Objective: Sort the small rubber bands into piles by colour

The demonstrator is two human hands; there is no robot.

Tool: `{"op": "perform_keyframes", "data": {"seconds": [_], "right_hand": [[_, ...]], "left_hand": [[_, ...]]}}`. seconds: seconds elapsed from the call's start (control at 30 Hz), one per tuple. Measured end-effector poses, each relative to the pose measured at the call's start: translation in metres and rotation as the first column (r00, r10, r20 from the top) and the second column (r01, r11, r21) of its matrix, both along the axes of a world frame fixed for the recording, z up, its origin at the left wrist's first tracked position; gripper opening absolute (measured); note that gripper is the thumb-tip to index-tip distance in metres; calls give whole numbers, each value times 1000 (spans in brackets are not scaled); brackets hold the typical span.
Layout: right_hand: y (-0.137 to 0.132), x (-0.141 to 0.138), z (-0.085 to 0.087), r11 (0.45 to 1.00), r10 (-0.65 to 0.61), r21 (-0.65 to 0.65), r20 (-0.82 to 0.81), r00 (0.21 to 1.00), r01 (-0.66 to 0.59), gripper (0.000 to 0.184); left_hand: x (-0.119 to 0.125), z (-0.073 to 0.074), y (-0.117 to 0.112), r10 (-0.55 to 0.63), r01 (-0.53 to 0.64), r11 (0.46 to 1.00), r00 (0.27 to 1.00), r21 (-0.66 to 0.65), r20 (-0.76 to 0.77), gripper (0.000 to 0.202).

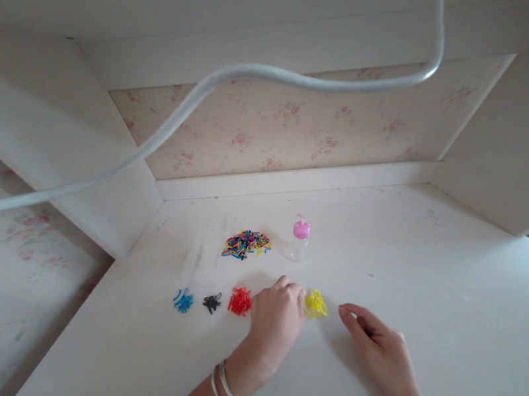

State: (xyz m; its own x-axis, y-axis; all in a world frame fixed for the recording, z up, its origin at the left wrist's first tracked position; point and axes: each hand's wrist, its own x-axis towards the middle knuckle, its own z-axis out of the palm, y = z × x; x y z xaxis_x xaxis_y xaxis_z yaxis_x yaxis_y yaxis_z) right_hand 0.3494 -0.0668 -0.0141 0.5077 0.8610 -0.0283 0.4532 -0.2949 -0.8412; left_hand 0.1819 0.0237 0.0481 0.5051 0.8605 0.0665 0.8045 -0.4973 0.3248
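On the white desk (432, 278), the left hand (276, 320) lay knuckles-up, fingertips curled against the yellow band pile (314, 304); the right hand (382, 350) rested near, index aimed at it. Neither grip could be told. The pile was roundish, showing no long axis.

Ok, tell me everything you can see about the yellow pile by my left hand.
The yellow pile is a small loose heap of thin yellow pieces, plastic or rubber by the look, lying on the white table. It is the rightmost of a row of single-colour heaps. The left hand reaches its left edge with curled fingertips; the right hand rests apart on its right.
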Motion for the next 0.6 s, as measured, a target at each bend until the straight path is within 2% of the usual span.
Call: {"op": "perform_keyframes", "data": {"seconds": [0.13, 0.2, 0.27, 0.4, 0.5, 0.6], "right_hand": [[0, 2, -4, 1000, 22, -18, -2, 1000, -22, 50], [1, 2, -4, 999, 30, -33, 5, 1000, -30, 50], [1, 3, -4, 998, 35, -48, 4, 999, -35, 50], [6, 2, -4, 996, 31, -88, 5, 999, -31, 51], [7, -1, -1, 996, 12, -91, -3, 1000, -12, 48], [-7, -4, 7, 1000, -14, -9, -42, 999, 14, 43]], "left_hand": [[-46, 12, 9, 124, -137, 989, 976, 59, 179, 29], [-74, 10, 12, 177, -195, 980, 947, 41, 268, 29], [-100, 0, 11, 237, -254, 967, 917, 10, 320, 30], [-138, -32, 3, 354, -350, 933, 863, -77, 362, 30], [-152, -49, -5, 396, -366, 918, 830, -153, 392, 32], [-154, -53, -11, 385, -341, 923, 820, -179, 424, 32]]}}
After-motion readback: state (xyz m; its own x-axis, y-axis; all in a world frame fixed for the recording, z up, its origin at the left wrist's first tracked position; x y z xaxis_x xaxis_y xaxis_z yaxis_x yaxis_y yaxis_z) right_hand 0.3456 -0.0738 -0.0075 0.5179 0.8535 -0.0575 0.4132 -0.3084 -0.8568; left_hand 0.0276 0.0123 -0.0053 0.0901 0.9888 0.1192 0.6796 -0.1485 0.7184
